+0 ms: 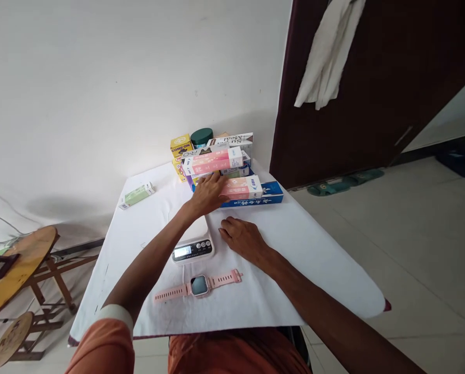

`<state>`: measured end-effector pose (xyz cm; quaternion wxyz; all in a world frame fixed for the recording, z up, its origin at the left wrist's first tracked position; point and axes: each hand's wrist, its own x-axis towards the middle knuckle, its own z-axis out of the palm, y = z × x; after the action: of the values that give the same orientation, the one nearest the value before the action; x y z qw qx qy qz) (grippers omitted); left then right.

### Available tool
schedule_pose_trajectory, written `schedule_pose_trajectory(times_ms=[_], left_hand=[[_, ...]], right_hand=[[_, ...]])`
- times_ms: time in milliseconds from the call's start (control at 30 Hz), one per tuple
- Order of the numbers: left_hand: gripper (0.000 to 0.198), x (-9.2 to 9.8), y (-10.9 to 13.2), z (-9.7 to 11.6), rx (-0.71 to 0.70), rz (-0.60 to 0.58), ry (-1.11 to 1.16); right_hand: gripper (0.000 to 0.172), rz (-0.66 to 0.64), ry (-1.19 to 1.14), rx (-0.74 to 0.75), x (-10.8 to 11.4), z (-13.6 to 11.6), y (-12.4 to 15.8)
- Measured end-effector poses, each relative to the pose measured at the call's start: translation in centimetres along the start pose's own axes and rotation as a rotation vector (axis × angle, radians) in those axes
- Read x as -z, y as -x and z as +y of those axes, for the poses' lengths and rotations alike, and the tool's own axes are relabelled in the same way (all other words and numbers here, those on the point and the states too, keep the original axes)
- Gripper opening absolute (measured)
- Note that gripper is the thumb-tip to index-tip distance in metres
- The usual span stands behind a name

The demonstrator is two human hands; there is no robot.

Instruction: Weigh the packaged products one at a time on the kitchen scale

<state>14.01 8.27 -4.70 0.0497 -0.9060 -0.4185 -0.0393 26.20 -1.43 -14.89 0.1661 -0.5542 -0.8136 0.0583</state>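
1. The left hand's fingers lie over the left end of the pink box; I cannot tell if they grip it.
2. This box lies on the blue box.
3. The right hand rests on the worktop, its fingers curled closed.
4. Between the arms are the scale and, nearer, the watch.

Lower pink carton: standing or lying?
Lying. The lower pink carton has its long side horizontal above the blue box, left hand at one end.
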Motion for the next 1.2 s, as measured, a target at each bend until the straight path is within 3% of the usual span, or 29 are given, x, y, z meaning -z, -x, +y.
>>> schedule_pose_trajectory(times_ms=[133,267,367,467,533,633,800,1000,1200], left_hand=[[0.040,-1.1,-1.2,0.7,0.028,0.058,-0.027],[0.046,-0.6,1.4,-0.8,-0.031,0.154,0.042],[0.045,-0.3,4.0,-4.8,0.029,0.250,0.111],[0.041,-0.6,6.8,-11.0,0.260,0.304,0.125],[0.045,-1.0,8.5,-15.5,0.466,0.251,0.100],[0.060,-1.7,10.4,-21.3,0.758,0.065,-0.007],[0.087,-2.8,11.2,-27.3,0.898,-0.121,-0.004],[0.078,-3.8,10.4,-30.7,0.931,-0.263,0.024],[0.071,-3.2,10.9,-31.1,0.911,-0.315,0.034]], right_hand=[[0.023,0.030,0.002,0.017,-0.3,0.2,0.0],[0.024,0.069,0.011,0.048,-0.8,0.4,0.2],[0.027,0.114,0.014,0.077,-1.4,0.7,0.3],[0.032,0.191,-0.005,0.102,-2.1,1.1,0.5],[0.036,0.237,-0.025,0.115,-2.5,1.3,0.5],[0.039,0.301,-0.035,0.136,-2.8,1.5,0.6],[0.036,0.415,-0.012,0.191,-2.8,1.7,0.6],[0.034,0.519,0.040,0.254,-2.6,1.8,0.4],[0.035,0.503,0.025,0.235,-2.5,1.7,0.3]])
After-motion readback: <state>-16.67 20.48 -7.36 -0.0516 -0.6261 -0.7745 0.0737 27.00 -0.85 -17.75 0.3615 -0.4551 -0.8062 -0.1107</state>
